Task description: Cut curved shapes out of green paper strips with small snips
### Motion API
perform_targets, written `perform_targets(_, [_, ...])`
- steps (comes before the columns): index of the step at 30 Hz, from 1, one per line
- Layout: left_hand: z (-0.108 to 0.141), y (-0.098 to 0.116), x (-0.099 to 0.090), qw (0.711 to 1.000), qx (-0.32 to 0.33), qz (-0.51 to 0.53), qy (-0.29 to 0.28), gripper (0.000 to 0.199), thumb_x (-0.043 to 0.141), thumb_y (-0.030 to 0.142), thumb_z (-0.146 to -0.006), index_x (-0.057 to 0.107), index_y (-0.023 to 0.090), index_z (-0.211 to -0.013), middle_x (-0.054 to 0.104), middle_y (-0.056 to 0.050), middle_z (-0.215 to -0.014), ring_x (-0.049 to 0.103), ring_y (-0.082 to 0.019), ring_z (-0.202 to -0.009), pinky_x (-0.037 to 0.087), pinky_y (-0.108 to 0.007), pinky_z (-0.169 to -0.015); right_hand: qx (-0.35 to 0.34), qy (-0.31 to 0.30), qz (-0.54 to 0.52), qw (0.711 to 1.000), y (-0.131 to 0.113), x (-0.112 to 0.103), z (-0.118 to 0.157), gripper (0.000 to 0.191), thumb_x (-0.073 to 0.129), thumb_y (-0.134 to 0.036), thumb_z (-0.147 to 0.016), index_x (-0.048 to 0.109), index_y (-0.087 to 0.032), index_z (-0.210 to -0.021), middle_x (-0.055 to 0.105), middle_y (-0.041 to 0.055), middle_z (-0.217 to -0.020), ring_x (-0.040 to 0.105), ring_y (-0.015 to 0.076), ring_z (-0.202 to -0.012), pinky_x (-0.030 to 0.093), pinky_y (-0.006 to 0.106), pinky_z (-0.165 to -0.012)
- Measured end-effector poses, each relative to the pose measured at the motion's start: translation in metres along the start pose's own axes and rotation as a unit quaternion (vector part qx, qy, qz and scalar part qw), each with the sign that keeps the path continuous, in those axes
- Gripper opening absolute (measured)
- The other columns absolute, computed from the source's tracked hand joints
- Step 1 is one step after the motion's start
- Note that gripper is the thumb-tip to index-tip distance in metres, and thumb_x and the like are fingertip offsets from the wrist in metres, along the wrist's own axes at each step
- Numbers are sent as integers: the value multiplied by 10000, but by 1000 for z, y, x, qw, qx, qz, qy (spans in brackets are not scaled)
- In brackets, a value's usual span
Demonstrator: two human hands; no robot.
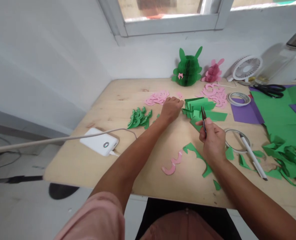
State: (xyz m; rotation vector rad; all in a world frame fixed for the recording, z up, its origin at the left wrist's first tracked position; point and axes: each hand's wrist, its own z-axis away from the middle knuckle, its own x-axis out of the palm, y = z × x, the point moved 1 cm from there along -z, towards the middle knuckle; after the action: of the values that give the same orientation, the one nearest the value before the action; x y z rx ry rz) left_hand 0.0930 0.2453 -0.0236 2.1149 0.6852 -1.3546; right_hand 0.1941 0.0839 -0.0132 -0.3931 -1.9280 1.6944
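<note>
My right hand (214,141) is closed around small scissors (203,116), whose dark blades point up and away from me. Just beyond the blades lie folded green paper strips (200,105), loosely stacked. Left of these strips, my left hand (172,108) is low over the table, its fingers curled together. Its fingertips are hidden, so anything in them does not show. Pink paper cutouts (157,97) lie just behind that hand. To its left is a heap of curved green cutouts (139,118). Closer to me rest a wavy pink piece (172,163) and a green offcut (199,156).
At the wall stand a green paper figure (187,70), a smaller pink one (213,71) and a white fan (246,68). Black scissors (270,90), a tape roll (239,99) and a white pen (253,156) lie right. A cable crosses left by a power bank (98,141).
</note>
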Motion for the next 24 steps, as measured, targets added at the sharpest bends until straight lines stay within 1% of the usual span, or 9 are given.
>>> perform_targets(3, [14,7,-9,989,-88,117,31,133,536,88,-772,623,183,-743,670,-84,-793,587,-226,-821,406,-357,-745,10,-4,-1,1000,0,0,-1,416,642,-553,-802,672,-146,-722,384,-67,-465,275,77,-417,159,242,-403])
perform_targets(5, [27,14,-15,951,-154,265,40,72,611,116,-718,590,180,-694,642,-31,-711,573,-174,-707,405,-309,-677,15,-9,-7,1000,0,-1,-2,420,633,-562,-802,677,-150,-734,386,-66,-469,270,78,-416,156,240,-398])
perform_targets(6, [35,19,-18,917,-180,353,31,93,648,147,-697,568,177,-663,613,-8,-654,556,-150,-649,400,-287,-635,15,-12,-10,1000,0,-1,-3,414,638,-559,-798,680,-151,-745,382,-68,-470,265,77,-415,153,239,-395])
perform_targets(8, [49,28,-22,816,-226,532,-8,178,707,245,-673,545,174,-657,602,8,-625,542,-119,-582,400,-257,-573,13,-14,-9,1000,1,-1,-3,383,667,-534,-780,689,-151,-775,370,-76,-478,257,74,-417,153,234,-393])
perform_targets(10, [62,37,-26,722,-255,641,-48,273,768,319,-621,551,166,-687,641,-12,-665,559,-110,-571,412,-243,-541,19,-8,7,1000,3,-1,-3,353,718,-496,-738,696,-150,-805,359,-84,-489,250,69,-421,151,230,-395])
perform_targets(12, [72,44,-29,665,-278,690,-68,349,810,343,-575,535,164,-694,664,-25,-682,571,-104,-559,411,-230,-513,41,-15,24,999,4,0,-2,353,752,-465,-703,702,-149,-852,369,-88,-499,232,62,-420,137,228,-398])
perform_targets(13, [75,47,-30,648,-285,702,-82,375,827,341,-556,529,163,-697,672,-30,-686,576,-103,-558,412,-224,-505,46,-16,24,999,5,0,-2,358,759,-455,-695,704,-147,-870,371,-90,-500,224,60,-420,129,229,-400])
perform_targets(18, [82,55,-29,596,-301,737,-103,415,849,329,-535,499,167,-689,683,-25,-677,556,-81,-497,385,-205,-459,63,-18,18,998,4,2,0,376,776,-447,-664,707,-133,-858,366,-91,-494,224,61,-431,125,233,-415])
perform_targets(24, [88,60,-27,586,-299,743,-123,383,844,295,-543,514,168,-689,679,-27,-650,552,-86,-489,377,-199,-449,72,1,64,995,6,1,-2,345,792,-442,-622,640,-150,-726,360,-87,-516,224,65,-453,130,239,-418])
